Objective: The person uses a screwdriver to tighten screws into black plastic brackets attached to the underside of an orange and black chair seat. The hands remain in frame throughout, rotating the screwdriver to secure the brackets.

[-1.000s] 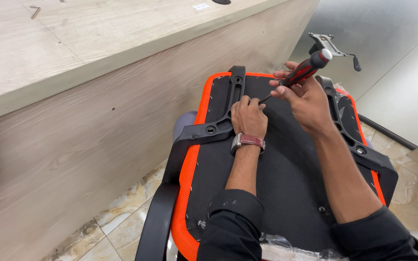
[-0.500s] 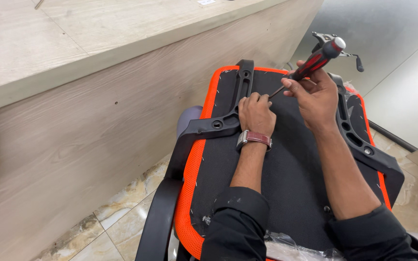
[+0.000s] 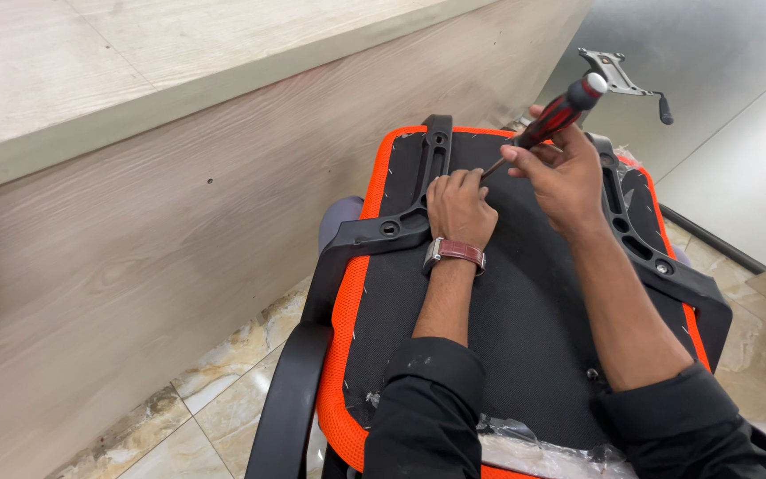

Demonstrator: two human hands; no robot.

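Note:
An upturned chair seat [image 3: 525, 310] with a black underside and orange edging lies in front of me. My right hand [image 3: 565, 173] grips a red and black screwdriver [image 3: 551, 115], tip angled down toward the seat's far left part. My left hand [image 3: 460, 206], fingers curled, rests on the seat at the screwdriver's tip, beside the black left armrest bracket [image 3: 401, 226]. What the left fingers pinch is hidden. A brown-strapped watch sits on the left wrist.
A pale wooden counter wall [image 3: 179, 222] stands close on the left. A black right armrest bracket [image 3: 649, 248] runs along the seat's right side. A metal chair mechanism plate with a lever [image 3: 618, 75] lies beyond. Marble floor tiles [image 3: 197, 417] show below. Clear plastic wrap [image 3: 534, 448] lies near my arms.
The view has shifted slightly, so seat and hands sit a little lower and to the right in the picture. The screwdriver handle has tilted upward a bit. Both hands stay at the same spot on the seat.

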